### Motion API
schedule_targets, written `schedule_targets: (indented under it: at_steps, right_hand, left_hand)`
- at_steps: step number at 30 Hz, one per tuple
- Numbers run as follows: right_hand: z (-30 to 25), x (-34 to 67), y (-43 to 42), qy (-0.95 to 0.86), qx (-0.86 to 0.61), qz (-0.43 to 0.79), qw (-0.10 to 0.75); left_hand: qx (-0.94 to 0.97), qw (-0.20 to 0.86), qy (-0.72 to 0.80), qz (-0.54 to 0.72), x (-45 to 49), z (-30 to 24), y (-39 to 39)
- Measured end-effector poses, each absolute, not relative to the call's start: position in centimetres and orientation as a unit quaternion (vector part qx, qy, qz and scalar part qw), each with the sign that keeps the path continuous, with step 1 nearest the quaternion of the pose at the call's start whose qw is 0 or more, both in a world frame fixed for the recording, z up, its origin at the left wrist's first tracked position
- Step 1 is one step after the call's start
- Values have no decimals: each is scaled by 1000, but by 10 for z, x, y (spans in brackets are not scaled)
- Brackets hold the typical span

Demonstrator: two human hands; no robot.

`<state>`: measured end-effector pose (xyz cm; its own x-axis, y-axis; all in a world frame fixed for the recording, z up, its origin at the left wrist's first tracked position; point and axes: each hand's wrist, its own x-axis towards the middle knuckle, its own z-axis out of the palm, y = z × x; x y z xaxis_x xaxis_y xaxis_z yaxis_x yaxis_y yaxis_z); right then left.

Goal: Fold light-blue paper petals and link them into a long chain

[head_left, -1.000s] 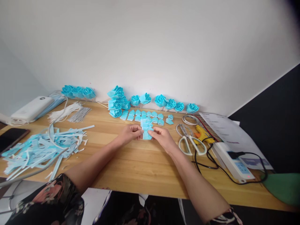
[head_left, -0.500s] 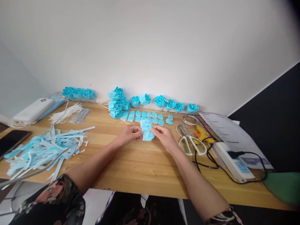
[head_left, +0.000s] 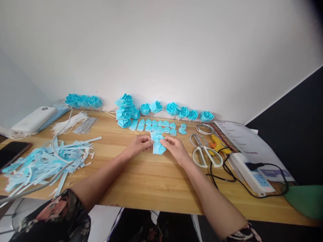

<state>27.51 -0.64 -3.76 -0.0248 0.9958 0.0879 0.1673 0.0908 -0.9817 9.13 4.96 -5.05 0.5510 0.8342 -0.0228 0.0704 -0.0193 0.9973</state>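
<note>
Your fingers on both hands are pinched on a small folded piece of light-blue fabric. Your left hand grips its left edge and your right hand its right edge, with thumb and fingertips pressed together on the cloth. The piece sits between the two hands, low over the pale wooden desk, near its middle. Whether it rests on the wood cannot be told.

Just beyond your fingertips lie two rows of small folded blue fabric petals. Behind them a line of finished blue fabric roses runs along the foot of the white wall.

To your right, near the right hand, lie white-handled metal scissors. Beside them is a yellow glue gun, then a white power strip with a black cable looping around it.

To your left, well apart from the left hand, a loose heap of cut light-blue strips spreads over the desk. Farther back lie a bundle of white elastic cords and a white power bank.
</note>
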Motion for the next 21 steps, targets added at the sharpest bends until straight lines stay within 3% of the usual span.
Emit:
schedule_targets:
  at_steps: [7, 16, 21]
  right_hand:
    - [-44, 275, -6, -585, -527, 408, 461]
    - [-32, 280, -6, -475, -510, 497, 517]
    - [-31, 276, -6, -501, -511, 481, 506]
  left_hand:
    - [628, 627, 343, 308, 92, -45, 46]
    - [613, 645, 320, 324, 91, -44, 47]
    - [639, 635, 320, 293, 91, -45, 46]
